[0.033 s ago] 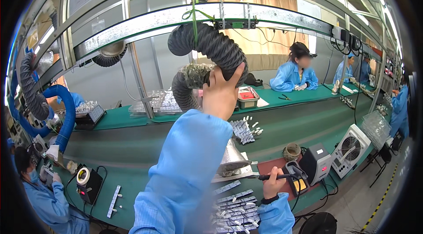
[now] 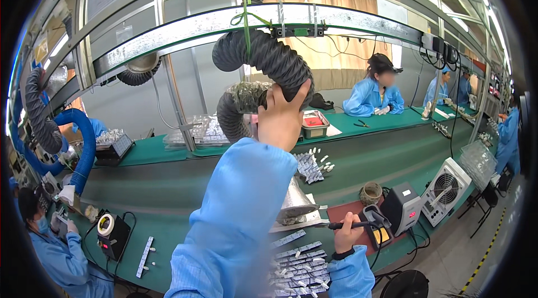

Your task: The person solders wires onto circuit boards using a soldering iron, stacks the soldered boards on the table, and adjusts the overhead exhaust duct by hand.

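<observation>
Raised in front of me, my left hand (image 2: 284,114) is closed around a grey corrugated exhaust hose (image 2: 269,54), its fingers curved over the ribs. Below that forearm, partly covered by the sleeve, a metal funnel-shaped hood (image 2: 297,201) stands low over the bench. At the right, my right hand (image 2: 348,234) is closed on the dark handle of a soldering iron (image 2: 358,224); its tip points left toward the hood. Several narrow circuit board strips (image 2: 300,270) with small white connectors lie in rows beside my right sleeve, partly hidden by my left arm.
A soldering station (image 2: 402,207), an iron stand with yellow sponge (image 2: 381,235), a small round tin (image 2: 371,193) and a white fan unit (image 2: 446,191) stand at the right. A tape roll on a black device (image 2: 112,233) is left. Co-workers sit across and at left.
</observation>
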Demonstrator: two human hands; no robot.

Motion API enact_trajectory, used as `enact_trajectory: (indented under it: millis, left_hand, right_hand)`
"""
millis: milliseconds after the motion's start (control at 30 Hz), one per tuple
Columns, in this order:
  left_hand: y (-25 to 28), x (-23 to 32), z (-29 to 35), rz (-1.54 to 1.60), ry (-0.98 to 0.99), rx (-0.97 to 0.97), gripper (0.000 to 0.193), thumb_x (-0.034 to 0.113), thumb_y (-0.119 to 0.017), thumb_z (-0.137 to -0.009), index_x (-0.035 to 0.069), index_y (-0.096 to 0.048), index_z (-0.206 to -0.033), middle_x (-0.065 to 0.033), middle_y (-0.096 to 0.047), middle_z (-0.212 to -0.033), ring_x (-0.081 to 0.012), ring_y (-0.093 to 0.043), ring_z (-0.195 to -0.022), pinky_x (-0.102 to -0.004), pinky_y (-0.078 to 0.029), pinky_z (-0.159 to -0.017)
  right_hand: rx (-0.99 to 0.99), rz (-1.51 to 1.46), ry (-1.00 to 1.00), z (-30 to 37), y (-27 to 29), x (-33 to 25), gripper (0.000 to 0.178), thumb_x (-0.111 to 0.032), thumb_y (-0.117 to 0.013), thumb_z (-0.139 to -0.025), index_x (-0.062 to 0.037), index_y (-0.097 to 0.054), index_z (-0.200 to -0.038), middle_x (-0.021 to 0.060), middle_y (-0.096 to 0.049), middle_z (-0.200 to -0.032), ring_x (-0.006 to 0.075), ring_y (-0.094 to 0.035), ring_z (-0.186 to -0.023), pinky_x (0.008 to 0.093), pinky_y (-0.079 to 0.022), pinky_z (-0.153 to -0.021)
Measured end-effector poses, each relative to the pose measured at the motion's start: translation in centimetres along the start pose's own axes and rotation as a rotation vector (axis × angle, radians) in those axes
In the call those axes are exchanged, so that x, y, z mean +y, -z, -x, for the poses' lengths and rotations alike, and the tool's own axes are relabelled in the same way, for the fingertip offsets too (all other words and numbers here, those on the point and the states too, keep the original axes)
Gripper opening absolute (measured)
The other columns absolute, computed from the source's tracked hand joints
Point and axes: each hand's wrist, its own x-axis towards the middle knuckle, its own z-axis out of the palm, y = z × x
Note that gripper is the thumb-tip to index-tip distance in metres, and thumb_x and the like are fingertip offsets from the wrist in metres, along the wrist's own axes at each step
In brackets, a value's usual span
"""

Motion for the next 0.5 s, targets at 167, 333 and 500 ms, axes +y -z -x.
enact_trajectory:
  millis: [167,333,500]
  left_hand:
    - [-0.8,0.5,-1.6,-0.126,0.083,-0.135,0.080,0.035,-0.074,-0.085,0.046,-0.031,-0.152,-0.0190,-0.047,-0.132,-0.0341,-0.053,-0.121,-0.0494,-0.052,-0.082]
    - [-1.1,0.7,-3.2,-0.153,0.099,-0.230,0.078,0.037,-0.072,-0.087,0.045,-0.031,-0.153,-0.0179,-0.051,-0.125,-0.0334,-0.057,-0.114,-0.0477,-0.052,-0.081]
    - [-0.5,0.2,-3.5,-0.134,-0.034,-0.138,0.066,0.033,-0.069,-0.088,0.035,-0.045,-0.149,-0.0164,-0.054,-0.118,-0.0321,-0.061,-0.103,-0.0452,-0.051,-0.082]
  right_hand:
    - [0.006,-0.005,0.016,0.0,0.0,0.3,0.040,-0.020,-0.054,-0.103,-0.0036,-0.044,-0.067,0.0002,-0.047,-0.060,0.0071,-0.044,-0.057,0.0266,-0.034,-0.053]
    - [0.024,0.004,0.018,0.0,0.2,0.5,0.038,-0.019,-0.056,-0.101,-0.0016,-0.050,-0.067,0.0020,-0.052,-0.059,0.0091,-0.047,-0.057,0.0285,-0.036,-0.053]
    - [0.016,-0.012,0.049,-0.1,0.3,1.0,0.037,-0.019,-0.057,-0.101,-0.0007,-0.053,-0.068,0.0022,-0.053,-0.060,0.0092,-0.047,-0.058,0.0284,-0.037,-0.054]
